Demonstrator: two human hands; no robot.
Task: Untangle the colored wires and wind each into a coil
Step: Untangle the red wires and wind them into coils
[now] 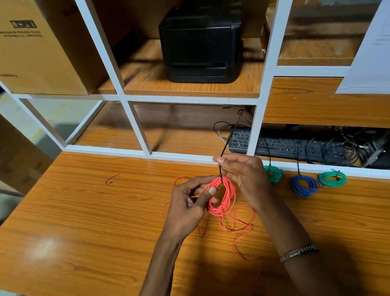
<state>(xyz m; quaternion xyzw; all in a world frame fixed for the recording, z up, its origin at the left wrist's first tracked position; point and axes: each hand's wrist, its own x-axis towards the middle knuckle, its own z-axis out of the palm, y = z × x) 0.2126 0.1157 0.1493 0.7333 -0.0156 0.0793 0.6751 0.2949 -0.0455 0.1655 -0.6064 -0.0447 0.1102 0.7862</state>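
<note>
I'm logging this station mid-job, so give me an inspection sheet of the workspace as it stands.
Surface: wooden table, bare grain with a small black hook-shaped mark.
Job's things: red coil held up, loose red strands trailing below; blue coil and two green coils tied, lying by the frame.
Clutter: nothing seen.
Grips: left hand pinches the red coil; right hand pulls a black tie upward.
Cables: black leads tangled by the keyboard.
Surroundings: white frame shelving, black printer, cardboard box.
</note>
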